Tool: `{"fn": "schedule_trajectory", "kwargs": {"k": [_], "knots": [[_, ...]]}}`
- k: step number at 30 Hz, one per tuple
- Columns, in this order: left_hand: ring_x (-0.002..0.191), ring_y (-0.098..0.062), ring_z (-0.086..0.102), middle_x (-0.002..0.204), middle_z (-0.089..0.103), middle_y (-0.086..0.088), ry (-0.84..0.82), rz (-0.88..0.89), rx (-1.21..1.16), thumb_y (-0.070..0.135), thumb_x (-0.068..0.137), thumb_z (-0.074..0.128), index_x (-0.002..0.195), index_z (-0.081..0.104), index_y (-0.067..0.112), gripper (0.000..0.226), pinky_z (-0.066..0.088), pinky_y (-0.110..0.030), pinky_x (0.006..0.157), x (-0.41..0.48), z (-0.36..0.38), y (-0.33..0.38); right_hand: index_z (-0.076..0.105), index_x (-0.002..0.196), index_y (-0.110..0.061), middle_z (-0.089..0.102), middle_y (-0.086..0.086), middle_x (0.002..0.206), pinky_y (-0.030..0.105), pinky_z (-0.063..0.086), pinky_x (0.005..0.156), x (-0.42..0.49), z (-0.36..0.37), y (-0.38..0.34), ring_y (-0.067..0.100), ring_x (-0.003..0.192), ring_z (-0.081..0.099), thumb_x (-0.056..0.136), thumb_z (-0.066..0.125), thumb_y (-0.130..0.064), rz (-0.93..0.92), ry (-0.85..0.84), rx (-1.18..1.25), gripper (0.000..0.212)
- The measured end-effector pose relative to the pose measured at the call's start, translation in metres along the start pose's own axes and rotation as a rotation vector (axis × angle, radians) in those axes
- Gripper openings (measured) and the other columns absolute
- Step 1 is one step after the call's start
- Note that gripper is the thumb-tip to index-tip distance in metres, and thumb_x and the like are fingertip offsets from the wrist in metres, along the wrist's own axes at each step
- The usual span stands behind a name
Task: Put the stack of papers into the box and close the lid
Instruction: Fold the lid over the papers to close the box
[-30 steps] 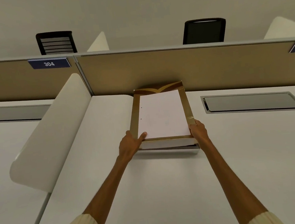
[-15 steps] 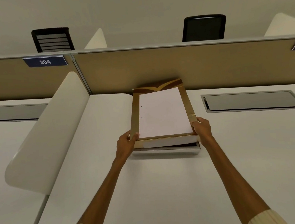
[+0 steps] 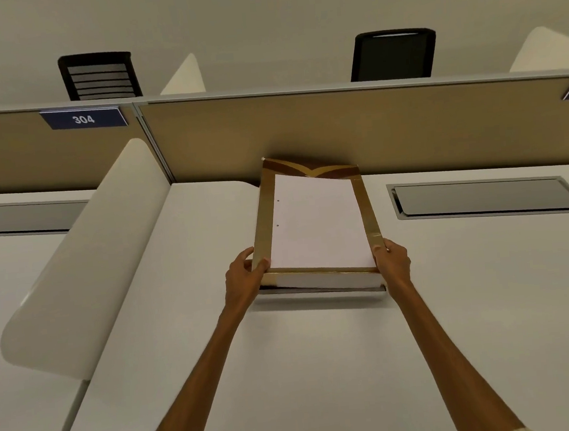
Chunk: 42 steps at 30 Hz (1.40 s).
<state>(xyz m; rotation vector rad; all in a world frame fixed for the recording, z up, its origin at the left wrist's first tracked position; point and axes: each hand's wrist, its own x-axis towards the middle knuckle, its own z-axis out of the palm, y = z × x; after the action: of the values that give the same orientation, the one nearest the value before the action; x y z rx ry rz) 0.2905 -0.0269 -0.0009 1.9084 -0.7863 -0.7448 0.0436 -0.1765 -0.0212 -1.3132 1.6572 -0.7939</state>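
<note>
1. Head view, centre of frame: stack of papers (image 3: 318,222) lying inside the gold box (image 3: 368,218), on the white bench (image 3: 324,366) against the tan partition (image 3: 406,129).
2. Left hand (image 3: 244,280) curled closed on the box's near-left corner; right hand (image 3: 393,263) closed on the near-right corner.
3. Dark slab, probably the lid (image 3: 320,290), under the near edge; not yet closed.
4. Risk: tilting the box while freeing that slab, papers sliding out of square, edges jamming the closure.
</note>
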Motion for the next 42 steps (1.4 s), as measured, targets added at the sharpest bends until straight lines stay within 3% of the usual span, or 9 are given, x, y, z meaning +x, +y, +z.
{"fn": "schedule_trajectory", "kwargs": {"k": [3, 9, 17, 26, 31, 33, 36, 39, 42], "knots": [[0.107, -0.033, 0.065, 0.118, 0.068, -0.018, 0.025, -0.018, -0.036, 0.028, 0.093, 0.063, 0.136, 0.051, 0.008, 0.05, 0.054, -0.044, 0.097, -0.007, -0.003, -0.009, 0.062, 0.094, -0.011, 0.056, 0.003, 0.075, 0.026, 0.044, 0.062, -0.008, 0.001, 0.008, 0.023, 0.075, 0.053, 0.098, 0.049, -0.028, -0.038, -0.007, 0.021, 0.022], [0.102, -0.03, 0.067, 0.111, 0.071, -0.018, 0.024, -0.07, -0.076, 0.026, 0.094, 0.061, 0.13, 0.057, 0.003, 0.043, 0.052, -0.043, 0.098, -0.012, -0.006, -0.014, 0.06, 0.122, -0.007, 0.066, 0.014, 0.107, 0.047, 0.053, 0.092, -0.016, 0.004, 0.004, 0.029, 0.093, 0.061, 0.099, 0.048, -0.029, -0.047, -0.006, -0.011, 0.034], [0.082, -0.012, 0.063, 0.094, 0.067, -0.002, 0.031, -0.029, -0.093, 0.019, 0.095, 0.059, 0.117, 0.065, 0.007, 0.026, 0.054, -0.036, 0.085, -0.025, -0.002, -0.028, 0.058, 0.127, -0.006, 0.065, 0.017, 0.118, 0.047, 0.053, 0.094, -0.026, 0.003, 0.013, 0.033, 0.105, 0.062, 0.099, 0.048, -0.023, -0.058, -0.011, 0.001, 0.034], [0.103, -0.029, 0.064, 0.111, 0.07, -0.015, 0.018, -0.01, -0.003, 0.022, 0.094, 0.06, 0.124, 0.062, 0.004, 0.035, 0.047, -0.027, 0.085, -0.02, 0.004, -0.039, 0.05, 0.135, -0.004, 0.061, 0.019, 0.128, 0.048, 0.049, 0.1, -0.03, 0.009, 0.019, 0.037, 0.115, 0.06, 0.1, 0.049, -0.023, -0.048, -0.02, -0.037, 0.041], [0.116, -0.034, 0.061, 0.13, 0.062, -0.019, 0.053, 0.019, 0.02, 0.017, 0.091, 0.065, 0.134, 0.054, 0.001, 0.048, 0.052, -0.043, 0.1, -0.012, 0.007, -0.038, 0.056, 0.128, -0.003, 0.064, 0.02, 0.124, 0.048, 0.051, 0.098, -0.024, 0.007, 0.019, 0.037, 0.11, 0.062, 0.099, 0.05, -0.026, -0.054, -0.029, -0.064, 0.038], [0.116, -0.034, 0.06, 0.132, 0.061, -0.018, 0.046, 0.053, 0.013, 0.016, 0.091, 0.066, 0.136, 0.052, 0.003, 0.05, 0.054, -0.048, 0.097, -0.005, 0.008, -0.032, 0.049, 0.137, -0.005, 0.056, 0.02, 0.136, 0.049, 0.047, 0.103, -0.02, 0.007, 0.014, 0.037, 0.121, 0.056, 0.097, 0.052, -0.031, -0.046, -0.055, -0.066, 0.048], [0.119, -0.03, 0.06, 0.131, 0.062, -0.015, 0.07, 0.11, 0.03, 0.013, 0.092, 0.063, 0.136, 0.052, 0.004, 0.047, 0.052, -0.038, 0.098, 0.01, 0.011, -0.022, 0.033, 0.149, -0.008, 0.042, 0.016, 0.15, 0.049, 0.037, 0.11, -0.009, 0.008, 0.006, 0.036, 0.136, 0.043, 0.096, 0.055, -0.031, -0.063, -0.067, -0.064, 0.061], [0.121, -0.031, 0.058, 0.133, 0.06, -0.015, 0.092, 0.103, 0.041, 0.014, 0.093, 0.061, 0.137, 0.051, 0.004, 0.046, 0.047, -0.031, 0.098, 0.021, 0.019, -0.02, 0.052, 0.136, -0.003, 0.062, 0.016, 0.132, 0.045, 0.047, 0.105, -0.001, 0.008, 0.006, 0.034, 0.12, 0.06, 0.096, 0.056, -0.021, -0.142, -0.033, -0.051, 0.044], [0.125, -0.031, 0.055, 0.136, 0.057, -0.015, 0.113, 0.097, 0.019, 0.02, 0.094, 0.061, 0.138, 0.049, 0.005, 0.048, 0.046, -0.045, 0.108, 0.022, 0.028, -0.027, 0.059, 0.128, 0.0, 0.07, 0.019, 0.116, 0.046, 0.053, 0.097, -0.004, 0.012, 0.013, 0.035, 0.105, 0.067, 0.097, 0.055, -0.018, -0.201, 0.007, -0.054, 0.037]]}}
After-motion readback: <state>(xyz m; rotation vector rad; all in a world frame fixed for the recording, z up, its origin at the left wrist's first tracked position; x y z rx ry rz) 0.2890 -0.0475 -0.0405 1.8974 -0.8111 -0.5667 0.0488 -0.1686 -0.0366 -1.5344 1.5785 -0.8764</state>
